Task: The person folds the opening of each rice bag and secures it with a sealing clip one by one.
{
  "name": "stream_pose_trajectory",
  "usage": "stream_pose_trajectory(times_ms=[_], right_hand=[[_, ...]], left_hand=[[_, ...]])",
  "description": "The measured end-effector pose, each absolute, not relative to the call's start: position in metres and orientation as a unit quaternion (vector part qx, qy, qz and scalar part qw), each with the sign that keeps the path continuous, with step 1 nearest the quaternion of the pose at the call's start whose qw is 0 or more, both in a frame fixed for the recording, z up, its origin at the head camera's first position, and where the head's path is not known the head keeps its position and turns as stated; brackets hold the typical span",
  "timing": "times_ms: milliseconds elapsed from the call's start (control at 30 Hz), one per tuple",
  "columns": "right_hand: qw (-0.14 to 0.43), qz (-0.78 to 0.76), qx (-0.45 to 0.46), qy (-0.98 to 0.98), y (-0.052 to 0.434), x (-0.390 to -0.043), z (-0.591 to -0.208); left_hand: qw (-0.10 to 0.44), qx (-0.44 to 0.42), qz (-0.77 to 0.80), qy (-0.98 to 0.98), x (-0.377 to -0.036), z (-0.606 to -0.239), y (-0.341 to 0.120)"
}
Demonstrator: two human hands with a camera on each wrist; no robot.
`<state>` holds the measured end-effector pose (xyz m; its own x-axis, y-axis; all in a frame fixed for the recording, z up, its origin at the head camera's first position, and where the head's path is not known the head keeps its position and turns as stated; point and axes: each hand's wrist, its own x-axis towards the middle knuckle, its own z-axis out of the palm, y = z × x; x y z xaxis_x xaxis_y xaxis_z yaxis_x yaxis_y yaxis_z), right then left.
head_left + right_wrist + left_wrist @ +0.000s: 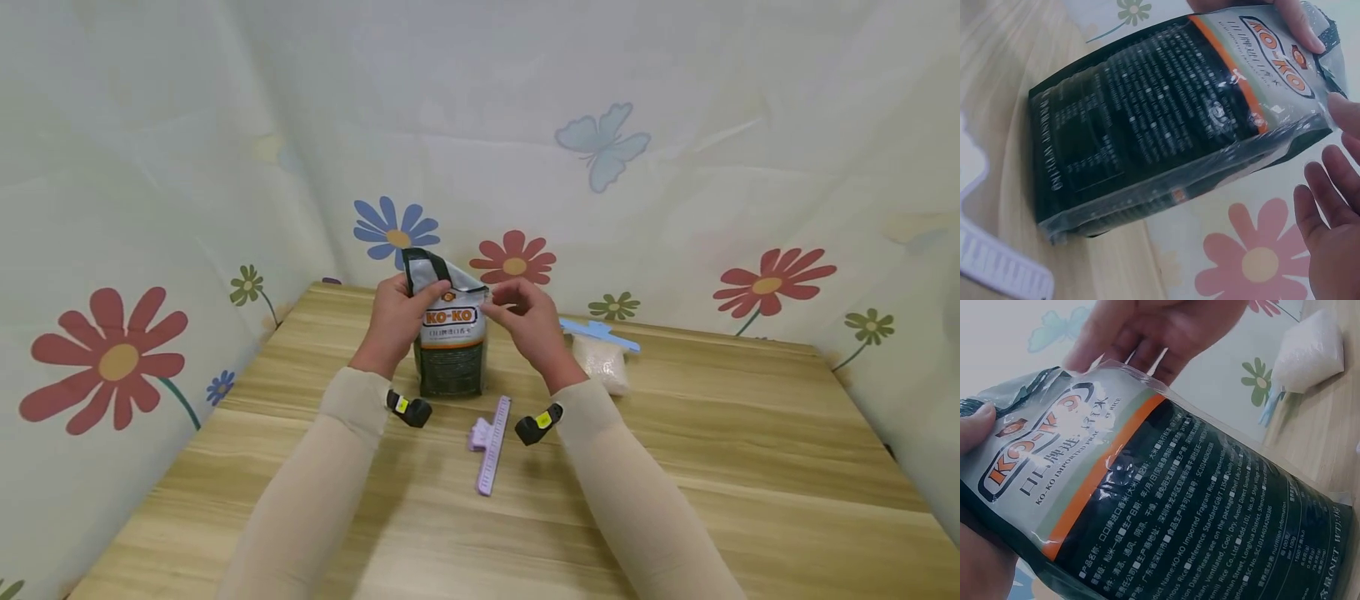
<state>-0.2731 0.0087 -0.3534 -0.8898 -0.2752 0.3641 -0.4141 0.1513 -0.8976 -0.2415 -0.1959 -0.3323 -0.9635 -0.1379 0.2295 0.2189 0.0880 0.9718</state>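
A KO-KO rice bag (452,350), dark green and silver with an orange stripe, stands on the table, its top folded over at a slant. My left hand (393,323) grips its upper left side, thumb across the front near the logo. At the upper right corner, my right hand (531,323) pinches the bag's edge between thumb and forefinger; the other fingers (1329,194) are loosely bent beside it. Nearer to me lies a purple bag clip (492,446) with a long ruler-like bar.
Behind my right wrist lies a clear bag of white grains (603,365), with a blue clip (600,334) across its top. The wood-grain table (750,442) meets a flower-printed cloth backdrop (480,125) at the back and sides.
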Motion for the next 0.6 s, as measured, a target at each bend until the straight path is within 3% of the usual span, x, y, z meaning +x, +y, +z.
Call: stream_pose_trajectory(times_ms=[600], right_hand=[[0.040,0.542,0.285,-0.790,0.023,-0.256,-0.374]], left_hand=[[0.128,-0.028,-0.683,-0.719,-0.246,-0.334,-0.197]])
